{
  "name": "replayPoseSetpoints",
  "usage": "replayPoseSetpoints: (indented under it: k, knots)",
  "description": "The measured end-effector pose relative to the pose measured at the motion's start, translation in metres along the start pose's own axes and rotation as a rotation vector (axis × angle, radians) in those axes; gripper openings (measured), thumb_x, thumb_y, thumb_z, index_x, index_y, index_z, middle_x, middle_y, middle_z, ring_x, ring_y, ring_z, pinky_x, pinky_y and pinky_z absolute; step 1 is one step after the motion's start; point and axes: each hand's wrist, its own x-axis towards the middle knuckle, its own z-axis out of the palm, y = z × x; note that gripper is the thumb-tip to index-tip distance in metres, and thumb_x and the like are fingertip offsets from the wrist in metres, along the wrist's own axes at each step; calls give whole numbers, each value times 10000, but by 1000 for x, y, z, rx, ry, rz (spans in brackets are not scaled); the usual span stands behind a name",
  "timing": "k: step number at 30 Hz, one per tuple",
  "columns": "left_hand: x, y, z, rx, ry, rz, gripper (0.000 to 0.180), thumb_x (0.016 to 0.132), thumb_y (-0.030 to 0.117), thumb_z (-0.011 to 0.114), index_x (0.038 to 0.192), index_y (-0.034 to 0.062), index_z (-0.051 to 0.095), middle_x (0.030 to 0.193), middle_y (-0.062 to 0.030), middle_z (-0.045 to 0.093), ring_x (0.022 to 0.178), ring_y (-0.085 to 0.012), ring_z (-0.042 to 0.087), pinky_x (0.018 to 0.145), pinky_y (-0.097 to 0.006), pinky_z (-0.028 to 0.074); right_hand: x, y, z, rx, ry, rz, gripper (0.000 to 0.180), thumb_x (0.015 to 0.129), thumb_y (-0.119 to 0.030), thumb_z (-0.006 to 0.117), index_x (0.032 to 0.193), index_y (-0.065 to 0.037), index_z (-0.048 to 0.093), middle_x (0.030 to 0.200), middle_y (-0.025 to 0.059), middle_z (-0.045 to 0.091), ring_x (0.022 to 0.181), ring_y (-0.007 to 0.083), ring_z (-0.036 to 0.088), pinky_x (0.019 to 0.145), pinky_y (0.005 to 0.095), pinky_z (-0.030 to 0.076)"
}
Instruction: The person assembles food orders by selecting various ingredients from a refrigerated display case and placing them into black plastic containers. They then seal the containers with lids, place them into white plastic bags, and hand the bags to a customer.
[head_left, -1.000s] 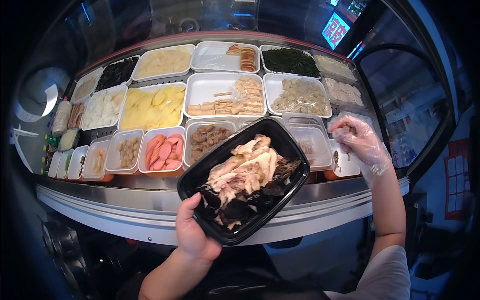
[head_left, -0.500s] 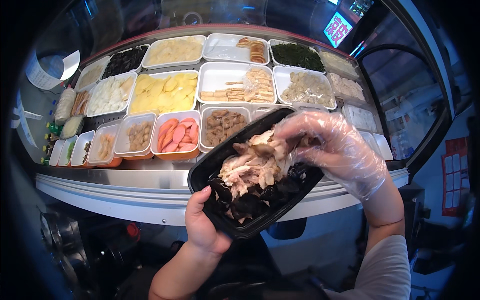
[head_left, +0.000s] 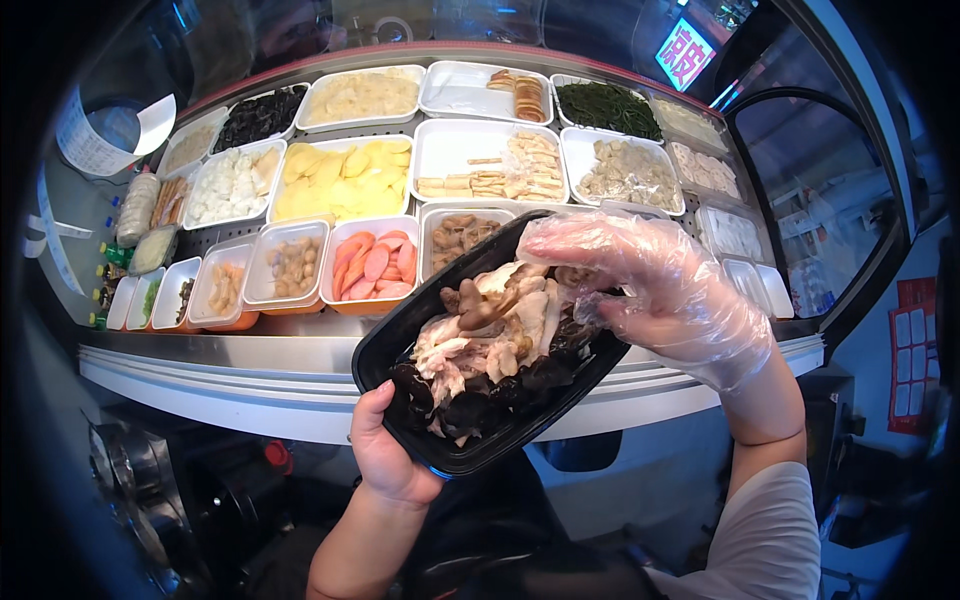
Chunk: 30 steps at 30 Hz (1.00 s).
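Observation:
A black plastic food tray (head_left: 470,458) is tilted in front of the counter, gripped at its near left end by my bare left hand (head_left: 388,450), thumb over the rim. Inside lie pale pinkish meat pieces (head_left: 445,350), brown rounded pieces (head_left: 480,305) and, along the near side, black wood ear fungus (head_left: 475,408). My right hand (head_left: 670,300), in a clear plastic glove, hovers over the tray's far right end. Its fingers stretch forward with the thumb apart from them. Glove film bunches near the thumb, and nothing gripped can be made out there.
Rows of white tubs fill the counter: yellow slices (head_left: 345,175), tofu-skin rolls (head_left: 520,175), pink sausage slices (head_left: 375,262), dark green strips (head_left: 605,108). A metal ledge (head_left: 260,355) runs along the front. A paper strip (head_left: 95,135) hangs at the left; curved glass encloses the right.
The tray and my left hand have shifted slightly left. My right fingers have lifted and straightened off the food, and brown pieces now show on top of the meat.

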Motion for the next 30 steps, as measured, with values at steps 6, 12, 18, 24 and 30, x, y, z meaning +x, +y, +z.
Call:
replayPoseSetpoints:
  k: [6, 12, 18, 24, 30]
  knots:
    - [-3, 8, -6, -20, 71, 16, 688, 837, 371, 443, 1421, 36, 306, 1416, -190, 394, 1295, -363, 400, 1077, -509, 328, 4, -7, -1, 136, 24, 52, 551, 743, 173, 498, 1221, -86, 584, 1197, 102, 587, 1049, 184, 582, 862, 285, 512]
    - [-2, 11, -6, -33, 22, 21, 679, 830, 334, 449, 1416, 24, 305, 1417, -196, 390, 1291, -358, 409, 1070, -505, 339, 6, 2, 4, 116, 205, 84, 347, 849, 97, 537, 1161, -39, 601, 975, 69, 604, 883, 127, 607, 768, 258, 523]
    - [-2, 11, -1, 52, -14, 16, 697, 829, 374, 448, 1424, 42, 299, 1418, -195, 389, 1291, -371, 403, 1068, -519, 339, 15, -7, 8, 135, 123, 84, 304, 886, 44, 530, 1165, -51, 605, 868, 58, 625, 750, 112, 593, 677, 250, 494]
    - [-4, 8, -2, 82, -54, 22, 716, 847, 408, 427, 1446, 57, 251, 1443, -203, 346, 1310, -389, 370, 1065, -541, 333, 18, -9, 13, 210, 37, 52, 337, 875, 27, 541, 1194, -65, 597, 1044, 93, 657, 748, 116, 586, 720, 246, 489]
    - [-2, -1, -5, -29, -21, 14, 656, 932, 511, 377, 1407, 60, 350, 1417, -155, 408, 1297, -339, 396, 1077, -498, 316, -17, -4, -25, 548, 190, 158, 334, 877, -58, 570, 1208, -12, 578, 1088, 117, 643, 778, 111, 609, 714, 237, 502]
